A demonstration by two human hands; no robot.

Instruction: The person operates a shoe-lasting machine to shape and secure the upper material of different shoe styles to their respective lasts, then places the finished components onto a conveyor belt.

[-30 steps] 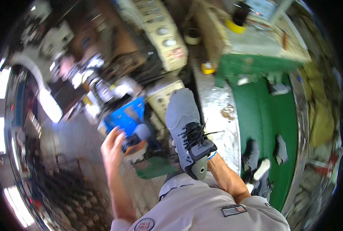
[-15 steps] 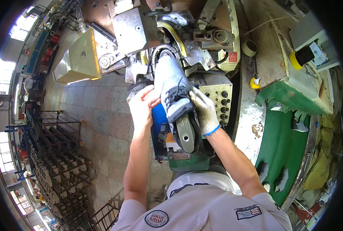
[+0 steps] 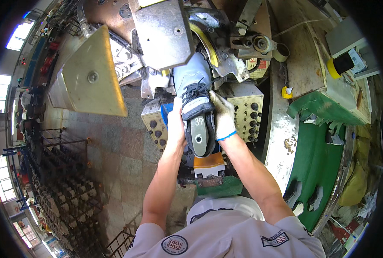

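A grey shoe upper (image 3: 195, 73) with dark laces sits on a grey-green last (image 3: 198, 131), heel toward me. Its toe end reaches into the lasting machine (image 3: 163, 36) and is hidden under a metal plate. My bare left hand (image 3: 177, 122) presses against the left side of the shoe's heel end, fingers partly hidden behind it. On the other side my right hand (image 3: 222, 115), in a pale work glove with a blue cuff edge, grips the heel end by the collar. Both hands hold the shoe between them.
Control boxes with dark knobs (image 3: 248, 116) flank the shoe. A yellowed cover (image 3: 88, 77) juts out at left. At right runs a green conveyor (image 3: 309, 159) carrying shoes (image 3: 315, 198). Racks of shoes (image 3: 67, 189) stand on the left. An orange pad (image 3: 208, 161) lies below the last.
My left hand has come in from beside the shoe and closed against it. The shoe's toe is now covered by the machine's plate. The view has shifted, so the machine looks nearer.
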